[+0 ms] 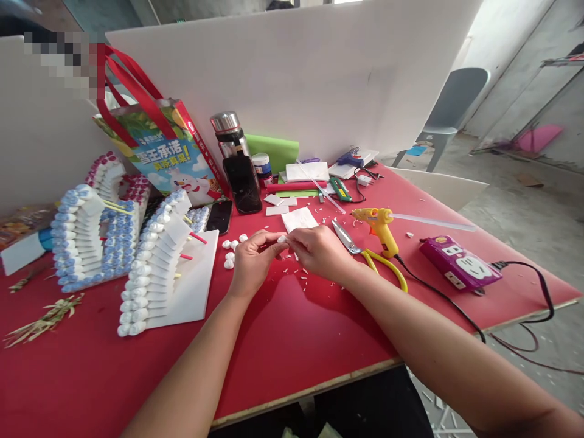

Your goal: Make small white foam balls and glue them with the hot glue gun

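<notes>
My left hand (252,260) and my right hand (319,250) meet above the red table (292,340), both pinched on one small white foam piece (282,239) held between their fingertips. Several similar white foam pieces (230,248) lie on the table just left of my left hand. A white foam sheet (299,218) lies right behind my hands. Scissors with yellow handles (365,250) rest by my right wrist.
A yellow glue gun (379,226) with a glue stick stands right of the scissors, beside a purple power strip (458,263). White tiered foam models (162,264) stand on the left. A printed bag (159,143), a flask (230,134), phones and craft scraps sit at the back.
</notes>
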